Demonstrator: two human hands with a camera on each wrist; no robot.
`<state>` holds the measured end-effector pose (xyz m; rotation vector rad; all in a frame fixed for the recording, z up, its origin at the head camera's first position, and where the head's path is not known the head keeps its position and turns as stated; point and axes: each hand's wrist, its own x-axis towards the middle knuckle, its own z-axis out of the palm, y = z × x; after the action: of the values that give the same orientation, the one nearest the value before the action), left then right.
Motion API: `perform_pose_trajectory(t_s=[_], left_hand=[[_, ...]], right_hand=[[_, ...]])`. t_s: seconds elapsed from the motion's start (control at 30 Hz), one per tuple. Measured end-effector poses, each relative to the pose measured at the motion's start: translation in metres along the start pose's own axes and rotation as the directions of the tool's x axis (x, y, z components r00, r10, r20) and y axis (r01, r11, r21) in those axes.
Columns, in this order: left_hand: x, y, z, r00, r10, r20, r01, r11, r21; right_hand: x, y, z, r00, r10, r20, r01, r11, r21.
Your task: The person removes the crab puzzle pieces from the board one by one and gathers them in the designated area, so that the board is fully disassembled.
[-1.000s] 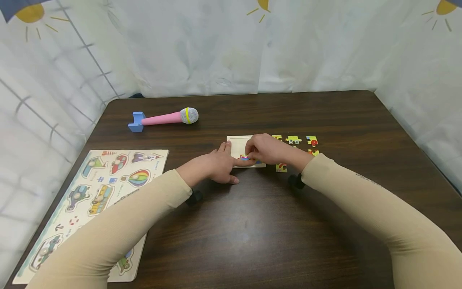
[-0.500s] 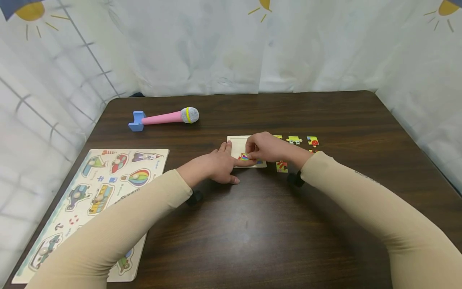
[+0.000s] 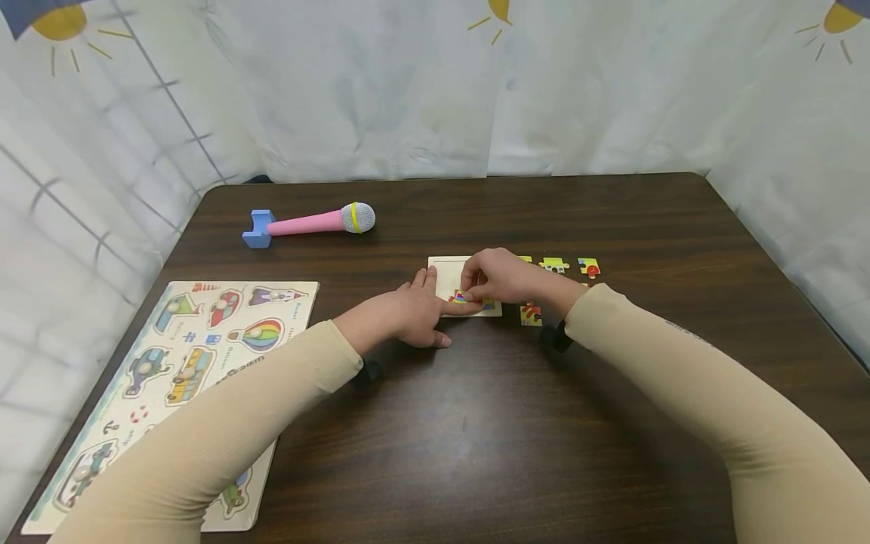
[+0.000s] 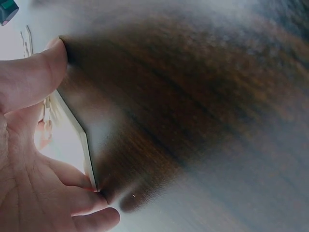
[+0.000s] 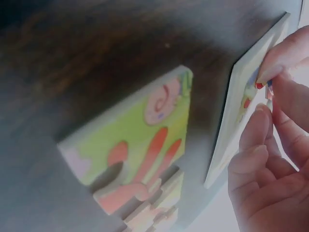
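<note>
My left hand (image 3: pixel 412 313) lies with fingers spread at the left side of a small pale wooden puzzle tray (image 3: pixel 445 266), its index finger reaching across the tray's near part. In the left wrist view, the fingers rest along the tray's edge (image 4: pixel 86 140). My right hand (image 3: pixel 501 273) is over the tray and pinches a small colourful puzzle piece (image 3: pixel 458 297) between thumb and fingers, right beside the left index fingertip. Fingers mostly hide this piece in the right wrist view. Several coloured pieces show in the tray's near side, partly covered by the hands.
Loose yellow-green puzzle pieces lie right of the tray, among them one with red marks (image 3: pixel 531 314) and one with a red disc (image 3: pixel 589 267). A pink toy microphone (image 3: pixel 309 224) lies back left. A large vehicle puzzle board (image 3: pixel 204 408) lies under the left forearm.
The piece at the right fingertips has turned and settled slightly lower left beside the left index finger. Both hands otherwise stay nearly in place.
</note>
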<state>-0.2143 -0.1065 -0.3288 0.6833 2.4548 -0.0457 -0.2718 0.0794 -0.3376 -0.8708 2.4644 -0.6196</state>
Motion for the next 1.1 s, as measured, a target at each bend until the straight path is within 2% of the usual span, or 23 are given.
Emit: perform_pose_trajectory(t_s=[0.2,0.37,0.63,0.8,0.97,1.1], left_hand=[[0.000,0.000,0.000,1.000,0.007,0.003,-0.007,1.000,-0.001],[0.000,0.000,0.000,1.000,0.012,0.004,-0.012,1.000,-0.003],[0.001,-0.001,0.001,1.000,0.004,0.012,-0.003,1.000,-0.030],[0.001,-0.001,0.001,1.000,0.015,0.009,-0.015,0.999,-0.038],[0.001,0.000,0.000,1.000,0.012,0.007,-0.011,0.999,-0.036],[0.001,0.001,0.000,1.000,0.004,0.006,-0.004,1.000,-0.017]], right_hand=[[-0.001,0.001,-0.003,1.000,-0.025,0.006,0.024,0.999,0.032],[-0.002,0.002,-0.004,1.000,-0.012,0.019,0.010,0.998,0.069],[-0.002,-0.002,-0.008,0.999,0.034,0.007,-0.034,0.998,0.044],[-0.002,-0.002,-0.010,1.000,0.026,0.011,-0.026,0.998,0.056],[-0.009,0.002,-0.014,0.999,0.000,-0.033,0.004,0.994,0.105],[-0.024,0.008,-0.020,0.996,0.021,-0.089,-0.010,0.992,0.127]])
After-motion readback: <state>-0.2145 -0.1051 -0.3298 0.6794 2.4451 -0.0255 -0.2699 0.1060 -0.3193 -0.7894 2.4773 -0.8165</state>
